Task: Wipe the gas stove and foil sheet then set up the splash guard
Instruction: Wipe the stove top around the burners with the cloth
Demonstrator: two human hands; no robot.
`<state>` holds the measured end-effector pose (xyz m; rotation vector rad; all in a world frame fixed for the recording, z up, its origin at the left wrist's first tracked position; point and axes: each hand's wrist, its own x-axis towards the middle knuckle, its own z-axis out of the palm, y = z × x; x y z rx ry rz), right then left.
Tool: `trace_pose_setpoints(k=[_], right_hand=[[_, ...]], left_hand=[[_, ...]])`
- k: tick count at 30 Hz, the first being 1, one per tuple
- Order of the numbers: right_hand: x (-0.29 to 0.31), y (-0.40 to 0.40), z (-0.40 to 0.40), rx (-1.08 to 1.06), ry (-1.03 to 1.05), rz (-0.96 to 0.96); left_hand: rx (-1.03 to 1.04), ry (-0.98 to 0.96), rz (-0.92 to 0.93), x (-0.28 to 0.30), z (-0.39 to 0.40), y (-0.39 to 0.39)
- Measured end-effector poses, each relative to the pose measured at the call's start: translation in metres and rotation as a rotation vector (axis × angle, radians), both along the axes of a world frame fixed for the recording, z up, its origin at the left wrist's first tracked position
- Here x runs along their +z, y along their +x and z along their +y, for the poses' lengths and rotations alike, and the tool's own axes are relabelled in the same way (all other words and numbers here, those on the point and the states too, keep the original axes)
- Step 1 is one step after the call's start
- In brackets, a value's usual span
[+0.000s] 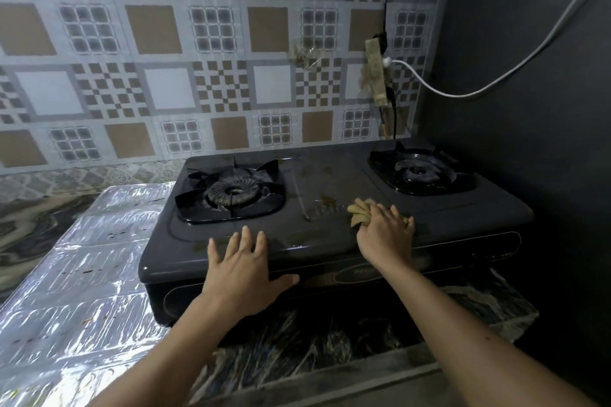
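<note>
A dark two-burner gas stove (330, 182) stands on the counter, with brown stains on its middle strip. My left hand (244, 268) lies flat on the stove's front edge, fingers spread. My right hand (386, 228) grips a crumpled tan cloth (358, 210) and presses it onto the stove top between the two burners. A shiny foil sheet (82, 274) with dark specks covers the counter to the left of the stove.
The left burner (231, 193) and right burner (418, 172) carry black pan supports. A patterned tiled wall rises behind, with a grimy power strip (375, 71) and a white cable (496, 79). A dark wall closes the right side. Marbled counter (297, 340) runs along the front.
</note>
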<state>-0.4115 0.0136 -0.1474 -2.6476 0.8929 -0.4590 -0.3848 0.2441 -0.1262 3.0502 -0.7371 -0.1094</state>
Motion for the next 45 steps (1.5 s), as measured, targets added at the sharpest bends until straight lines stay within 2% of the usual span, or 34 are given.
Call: trace_pose_setpoints(k=[11,16,20,24,27,30,39,45], right_hand=[[0.001,0.0,0.012,-0.024,-0.035,0.031],[-0.003,0.004,0.056,0.098,-0.029,-0.035],[-0.003,0.012,0.089,0.175,-0.018,-0.034],[-0.002,0.014,0.088,0.18,-0.01,-0.005],[-0.002,0.016,0.093,0.143,-0.023,0.006],[-0.003,0.017,0.102,0.134,-0.032,0.008],[-0.005,0.047,0.185,0.361,-0.04,-0.004],[0.0,0.071,0.226,0.512,0.053,0.013]], left_hand=[[-0.012,0.01,-0.087,-0.02,0.006,-0.005],[-0.022,-0.008,-0.11,-0.021,0.007,-0.006],[-0.03,-0.068,-0.043,-0.014,0.016,-0.003],[0.145,-0.215,-0.108,-0.008,0.061,0.014],[0.283,-0.185,-0.06,-0.013,0.102,0.026],[0.262,-0.158,-0.019,-0.025,0.114,0.028],[0.2,-0.217,-0.054,-0.032,0.121,0.023],[0.157,-0.259,-0.04,-0.036,0.126,0.029]])
